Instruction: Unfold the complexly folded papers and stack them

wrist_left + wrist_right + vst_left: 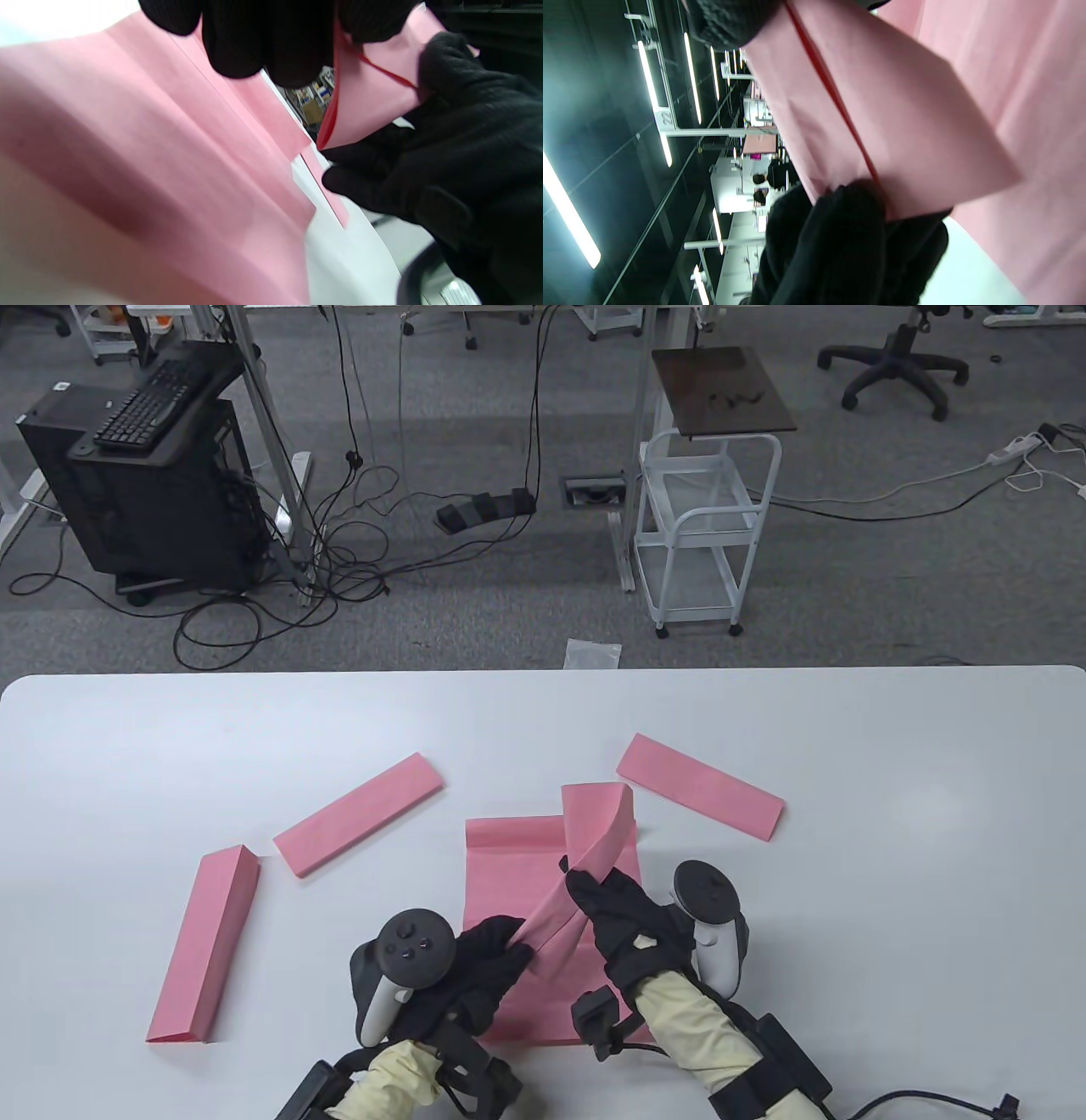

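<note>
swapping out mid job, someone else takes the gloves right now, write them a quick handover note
Left hand: holds the near part of the raised flap of the pink sheet being opened.
Right hand: pinches the same flap further along, lifted off the table.
Papers: the half-opened sheet lies between the hands, its far right part standing up. Three folded strips are untouched: one at near left, one left of centre, one at far right.
Done: first sheet partly unfolded. No stack yet.
Left: finish opening and flattening this sheet, unfold the three strips, stack all four.
</note>
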Motion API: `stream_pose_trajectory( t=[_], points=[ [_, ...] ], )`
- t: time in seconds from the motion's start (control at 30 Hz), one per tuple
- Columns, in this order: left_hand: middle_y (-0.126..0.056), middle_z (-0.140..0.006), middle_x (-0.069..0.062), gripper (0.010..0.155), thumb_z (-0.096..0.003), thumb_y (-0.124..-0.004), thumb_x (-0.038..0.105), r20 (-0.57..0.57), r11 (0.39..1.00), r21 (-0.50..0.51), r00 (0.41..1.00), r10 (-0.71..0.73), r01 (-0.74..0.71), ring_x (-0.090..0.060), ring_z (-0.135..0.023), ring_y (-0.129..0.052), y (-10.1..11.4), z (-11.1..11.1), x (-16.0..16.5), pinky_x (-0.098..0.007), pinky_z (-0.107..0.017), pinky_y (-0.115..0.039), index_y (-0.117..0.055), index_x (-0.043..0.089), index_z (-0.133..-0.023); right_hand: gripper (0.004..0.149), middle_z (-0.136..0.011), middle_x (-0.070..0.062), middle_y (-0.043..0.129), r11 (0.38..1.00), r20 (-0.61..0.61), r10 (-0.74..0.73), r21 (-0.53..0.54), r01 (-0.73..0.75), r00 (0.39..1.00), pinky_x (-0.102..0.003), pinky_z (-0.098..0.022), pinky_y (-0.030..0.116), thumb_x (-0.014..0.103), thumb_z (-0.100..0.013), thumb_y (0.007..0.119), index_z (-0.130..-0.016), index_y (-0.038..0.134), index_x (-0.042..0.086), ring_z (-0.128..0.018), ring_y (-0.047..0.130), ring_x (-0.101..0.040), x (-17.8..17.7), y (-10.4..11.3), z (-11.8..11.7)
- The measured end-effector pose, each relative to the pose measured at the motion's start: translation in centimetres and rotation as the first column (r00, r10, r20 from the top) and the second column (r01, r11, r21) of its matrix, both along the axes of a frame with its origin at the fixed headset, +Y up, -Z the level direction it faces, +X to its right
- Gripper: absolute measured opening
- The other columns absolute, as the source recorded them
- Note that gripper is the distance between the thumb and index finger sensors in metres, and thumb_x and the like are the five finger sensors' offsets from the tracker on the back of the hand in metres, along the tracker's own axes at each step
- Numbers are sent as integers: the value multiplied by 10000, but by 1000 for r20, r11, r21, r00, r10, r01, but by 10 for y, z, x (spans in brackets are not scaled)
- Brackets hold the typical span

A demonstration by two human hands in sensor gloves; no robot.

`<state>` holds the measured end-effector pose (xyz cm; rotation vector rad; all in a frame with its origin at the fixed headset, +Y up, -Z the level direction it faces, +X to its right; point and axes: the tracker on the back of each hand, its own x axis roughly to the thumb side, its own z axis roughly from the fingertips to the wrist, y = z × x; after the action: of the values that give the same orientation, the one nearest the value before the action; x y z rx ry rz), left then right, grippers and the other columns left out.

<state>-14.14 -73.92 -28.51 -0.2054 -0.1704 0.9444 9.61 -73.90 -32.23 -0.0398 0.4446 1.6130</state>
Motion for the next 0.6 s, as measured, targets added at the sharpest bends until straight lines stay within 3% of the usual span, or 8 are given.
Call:
stream_pose_trajectory(
  t=[0.03, 0.17, 0.3, 0.43, 0.53, 0.6],
  points=[
    [-897, -899, -28, 385, -550, -707, 359, -17, 1000, 13, 1000, -4, 4, -301, -863, -895, 2, -2, -4, -531, -702, -649, -716, 251, -919, 732, -1110, -181, 310, 1000, -22, -11, 4, 11, 1000, -587, -713, 114, 496, -506, 681, -1067, 403, 116, -1007, 172, -417, 4, -1, 0],
    [-922, -839, -8, 383, -548, -708, 343, -72, 999, 16, 997, 35, -34, -276, -813, -922, 10, -9, -27, -520, -693, -661, -712, 240, -918, 855, -1134, -135, 113, 997, -5, -39, 60, 40, 999, -593, -701, 44, 514, -494, 700, -1095, 194, 174, -1012, 29, -385, 31, 1, 1],
    [-901, -840, -11, 387, -549, -711, 328, -51, 996, -23, 995, 89, -90, -292, -832, -886, 13, -19, -49, -546, -711, -616, -714, 243, -927, 932, -1141, -69, 68, 979, 24, 132, 152, -134, 991, -604, -704, 40, 440, -479, 758, -1044, 37, 272, -1031, 28, -358, 57, 6, -3],
    [-893, -837, -28, 389, -548, -718, 311, 9, 988, -114, 995, 102, -101, -313, -843, -865, 9, -25, -59, -568, -716, -588, -728, 225, -927, 924, -1139, 104, -26, 881, -39, 370, 330, -338, 928, -611, -718, 14, 398, -472, 780, -984, 12, 450, -1084, 53, -276, 64, 15, -10],
    [-895, -829, -39, 389, -545, -722, 303, 61, 985, -154, 994, 87, -77, -325, -839, -862, 6, -27, -61, -580, -716, -577, -741, 214, -924, 918, -1180, 140, 96, 839, -96, 430, 409, -358, 898, -602, -755, 53, 348, -467, 800, -968, 47, 503, -1121, 198, -244, 62, 19, -17],
    [-894, -827, -40, 388, -544, -723, 302, 89, 983, -167, 992, 93, -77, -326, -841, -860, 3, -29, -60, -582, -717, -575, -745, 214, -921, 911, -1158, 97, 384, 834, -193, 452, 439, -336, 871, -573, -790, 155, 292, -467, 812, -968, 84, 514, -1053, 446, -274, 59, 20, -22]
  ],
)
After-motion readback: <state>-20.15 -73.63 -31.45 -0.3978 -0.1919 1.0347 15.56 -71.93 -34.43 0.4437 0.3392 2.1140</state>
